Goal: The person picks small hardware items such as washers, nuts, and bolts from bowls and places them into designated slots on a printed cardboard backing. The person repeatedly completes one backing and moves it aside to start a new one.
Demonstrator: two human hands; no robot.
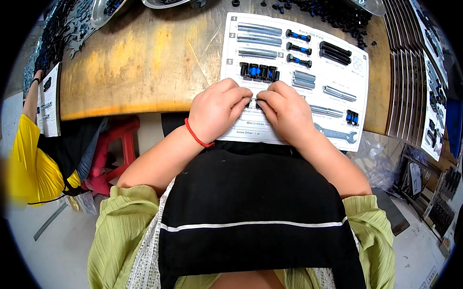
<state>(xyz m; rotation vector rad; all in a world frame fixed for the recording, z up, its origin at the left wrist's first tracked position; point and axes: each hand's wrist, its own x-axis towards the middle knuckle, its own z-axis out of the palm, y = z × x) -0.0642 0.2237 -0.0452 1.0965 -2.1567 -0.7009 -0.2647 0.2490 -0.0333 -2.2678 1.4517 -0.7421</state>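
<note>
One card (338,76), scuffed tabletop (137,65), red stool (131,124)

Reads as a hardware workshop. Obvious from the worn, scuffed desk (142,65), from loose black bolts (343,18) heaped along the far edge and from metal bowls (98,15) of small dark parts. Also from a pile of flat grey wrenches (80,32), far left. Same story from the sheet (360,80) with bolts, tubes and a wrench in numbered rows, and from similar boards (404,94) packed upright at right. Add to that a black apron (250,191), a co-worker in a yellow top (30,153) at left, a red plastic-looking stool (129,125) and a plain grey floor (59,261).
</note>
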